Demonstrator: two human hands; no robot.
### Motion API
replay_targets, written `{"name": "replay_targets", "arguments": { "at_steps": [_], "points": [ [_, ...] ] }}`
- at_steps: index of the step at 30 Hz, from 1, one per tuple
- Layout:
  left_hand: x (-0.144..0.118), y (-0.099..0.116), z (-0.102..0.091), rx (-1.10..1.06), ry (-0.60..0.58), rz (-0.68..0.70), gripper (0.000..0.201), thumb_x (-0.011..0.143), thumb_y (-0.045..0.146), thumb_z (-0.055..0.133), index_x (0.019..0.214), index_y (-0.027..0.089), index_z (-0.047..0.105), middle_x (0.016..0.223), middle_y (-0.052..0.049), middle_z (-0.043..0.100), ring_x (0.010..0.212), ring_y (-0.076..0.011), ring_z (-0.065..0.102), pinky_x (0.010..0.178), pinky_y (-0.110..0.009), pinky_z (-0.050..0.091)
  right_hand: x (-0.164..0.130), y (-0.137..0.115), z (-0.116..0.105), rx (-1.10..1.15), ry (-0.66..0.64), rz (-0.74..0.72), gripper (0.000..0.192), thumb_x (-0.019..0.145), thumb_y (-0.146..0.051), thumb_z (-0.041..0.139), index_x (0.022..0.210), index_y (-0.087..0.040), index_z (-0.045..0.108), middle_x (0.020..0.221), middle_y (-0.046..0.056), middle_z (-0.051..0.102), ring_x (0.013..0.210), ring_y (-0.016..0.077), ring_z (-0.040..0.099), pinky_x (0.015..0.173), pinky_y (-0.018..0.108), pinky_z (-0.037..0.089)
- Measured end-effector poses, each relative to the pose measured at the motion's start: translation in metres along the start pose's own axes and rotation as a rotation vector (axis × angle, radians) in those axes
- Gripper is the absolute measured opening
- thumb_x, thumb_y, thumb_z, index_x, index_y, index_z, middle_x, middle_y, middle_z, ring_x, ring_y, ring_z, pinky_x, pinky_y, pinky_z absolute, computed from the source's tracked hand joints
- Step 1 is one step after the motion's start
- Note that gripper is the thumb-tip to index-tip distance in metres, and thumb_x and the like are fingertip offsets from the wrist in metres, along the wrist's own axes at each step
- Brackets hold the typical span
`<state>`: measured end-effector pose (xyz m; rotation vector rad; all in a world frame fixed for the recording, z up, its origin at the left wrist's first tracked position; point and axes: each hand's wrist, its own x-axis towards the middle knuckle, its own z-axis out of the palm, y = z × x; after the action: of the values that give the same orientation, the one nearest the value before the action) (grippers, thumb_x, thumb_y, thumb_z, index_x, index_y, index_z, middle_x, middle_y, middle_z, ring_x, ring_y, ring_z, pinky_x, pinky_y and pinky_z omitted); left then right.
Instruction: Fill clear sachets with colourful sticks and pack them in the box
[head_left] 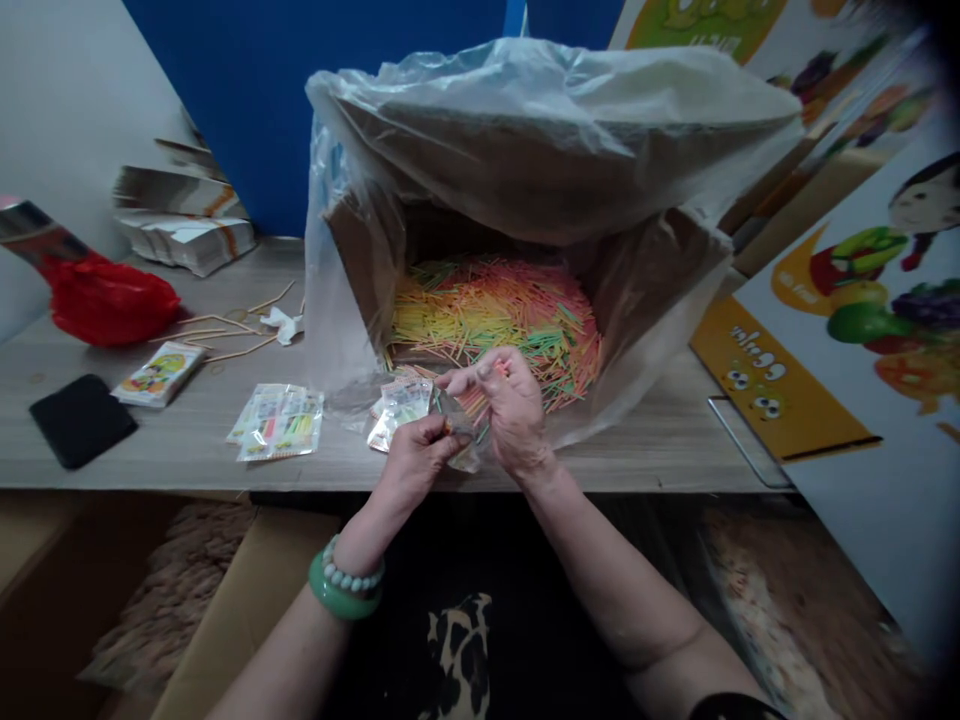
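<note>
Both hands meet just in front of the cardboard box [360,250], which lies on its side on the wooden table [660,440] with its mouth toward the person and a clear plastic liner [540,120] billowing over its top. The left hand [415,462] is closed in a pinch on the near edge of a small clear packet [457,425], which sits between the two hands, just right of the left fingertips and under the right palm. The right hand [510,410] is curled, thumb and forefinger pressed together on a few coloured sticks [499,370] at the packet's top (how many, the blur hides). A green bangle [341,598] and a bead bracelet ring the left wrist.

Inside the box lies a heap of sticks [495,315] in pink, yellow, green and orange. Touching the box's front left corner, more printed packets [401,405] lie flat; further left of the box rest filled packets [279,422], then a small printed pack [159,373] and a black pouch [81,420]. A red plastic bag [112,300] sits far left of the box, and stacked printed cartons [184,225] stand behind it.
</note>
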<state>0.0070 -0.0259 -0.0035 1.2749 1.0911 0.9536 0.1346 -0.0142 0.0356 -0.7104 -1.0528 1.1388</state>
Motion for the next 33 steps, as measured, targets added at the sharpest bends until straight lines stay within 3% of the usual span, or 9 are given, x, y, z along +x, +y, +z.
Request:
{"name": "replay_targets", "arguments": {
  "at_steps": [4, 8, 13, 19, 24, 29, 33],
  "points": [
    [-0.002, 0.009, 0.0, -0.036, -0.033, -0.044, 0.028, 0.065, 0.035, 0.075, 0.058, 0.016, 0.056, 0.055, 0.004, 0.043, 0.054, -0.0083, 0.035, 0.052, -0.023, 0.026, -0.008, 0.019, -0.004, -0.055, 0.016, 0.05, 0.029, 0.091, -0.051, 0.056, 0.089, -0.026, 0.041, 0.071, -0.002, 0.066, 0.084, 0.0185, 0.069, 0.088, 0.04, 0.054],
    [-0.003, 0.009, -0.001, -0.059, -0.056, -0.07, 0.03, 0.065, 0.036, 0.076, 0.056, 0.016, 0.055, 0.053, 0.005, 0.04, 0.052, -0.0074, 0.032, 0.051, -0.022, 0.023, -0.01, 0.021, -0.013, -0.042, 0.011, 0.064, 0.03, 0.091, -0.052, 0.056, 0.09, -0.025, 0.042, 0.076, 0.0, 0.069, 0.083, 0.0191, 0.069, 0.086, 0.039, 0.054],
    [-0.003, 0.005, -0.004, -0.073, -0.028, -0.058, 0.027, 0.065, 0.034, 0.077, 0.056, 0.015, 0.06, 0.052, 0.005, 0.041, 0.052, -0.0075, 0.032, 0.051, -0.023, 0.024, -0.008, 0.013, -0.021, -0.09, -0.123, 0.111, 0.026, 0.089, -0.047, 0.059, 0.085, -0.025, 0.046, 0.075, 0.001, 0.071, 0.093, 0.0208, 0.068, 0.089, 0.04, 0.052],
    [0.0, 0.004, -0.004, -0.127, -0.067, -0.007, 0.023, 0.071, 0.036, 0.075, 0.065, 0.014, 0.069, 0.061, 0.001, 0.057, 0.061, -0.0117, 0.048, 0.06, -0.025, 0.036, -0.007, 0.019, -0.023, -0.102, -0.23, 0.297, 0.026, 0.085, -0.045, 0.062, 0.08, -0.022, 0.05, 0.096, 0.004, 0.073, 0.077, 0.0166, 0.065, 0.068, 0.029, 0.051],
    [0.031, 0.0, 0.0, -0.272, -0.083, 0.055, 0.03, 0.072, 0.044, 0.076, 0.077, 0.015, 0.074, 0.076, -0.002, 0.067, 0.071, -0.015, 0.057, 0.067, -0.026, 0.043, 0.018, 0.014, -0.034, -0.246, -0.33, 0.237, 0.019, 0.083, -0.04, 0.063, 0.083, -0.021, 0.06, 0.108, 0.004, 0.07, 0.101, 0.0192, 0.063, 0.09, 0.033, 0.048],
    [0.054, -0.002, -0.002, -0.53, -0.064, 0.051, 0.036, 0.07, 0.041, 0.08, 0.093, 0.014, 0.075, 0.088, -0.007, 0.073, 0.078, -0.0171, 0.064, 0.075, -0.028, 0.049, 0.032, 0.011, -0.051, -0.384, -0.128, 0.096, 0.03, 0.08, -0.038, 0.062, 0.105, -0.021, 0.065, 0.11, 0.004, 0.067, 0.104, 0.0186, 0.06, 0.092, 0.032, 0.044],
    [0.049, -0.001, -0.002, -0.648, -0.072, 0.048, 0.036, 0.07, 0.041, 0.081, 0.095, 0.015, 0.075, 0.09, -0.007, 0.073, 0.08, -0.0171, 0.065, 0.078, -0.029, 0.051, 0.02, 0.03, -0.053, -0.597, -0.1, 0.214, 0.02, 0.073, -0.035, 0.06, 0.082, -0.018, 0.064, 0.081, 0.001, 0.063, 0.079, 0.0169, 0.056, 0.075, 0.029, 0.042]
  ]
}}
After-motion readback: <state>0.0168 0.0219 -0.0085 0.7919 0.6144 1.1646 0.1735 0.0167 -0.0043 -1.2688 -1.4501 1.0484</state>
